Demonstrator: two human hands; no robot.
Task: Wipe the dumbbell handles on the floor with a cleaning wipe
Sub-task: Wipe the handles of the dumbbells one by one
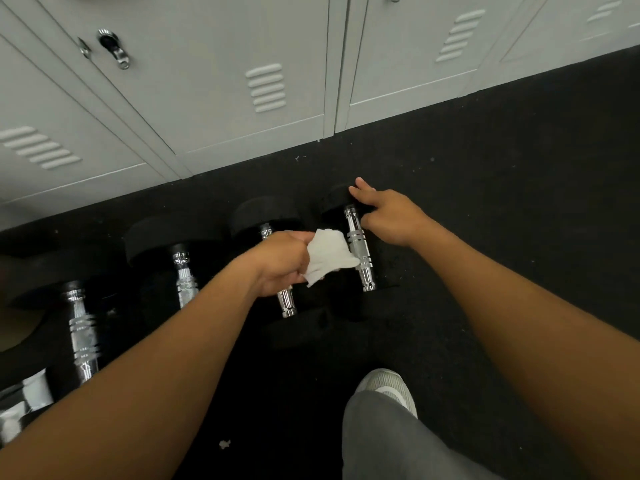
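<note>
Several black dumbbells with chrome handles lie side by side on the dark floor. My left hand (282,263) grips a crumpled white cleaning wipe (329,256) above the handle of the second dumbbell from the right (287,303). The wipe's edge touches or overlaps the chrome handle of the rightmost dumbbell (360,251). My right hand (388,214) rests on the far black head of that rightmost dumbbell, with one finger stretched out over it. Two more dumbbells (185,278) (81,327) lie to the left.
Grey metal lockers (214,81) stand right behind the dumbbells. My grey trouser leg (388,441) and light shoe (389,386) are at the lower middle. A small white scrap (224,444) lies on the rubber floor (519,150). Something white and shiny (20,403) sits at the lower left edge.
</note>
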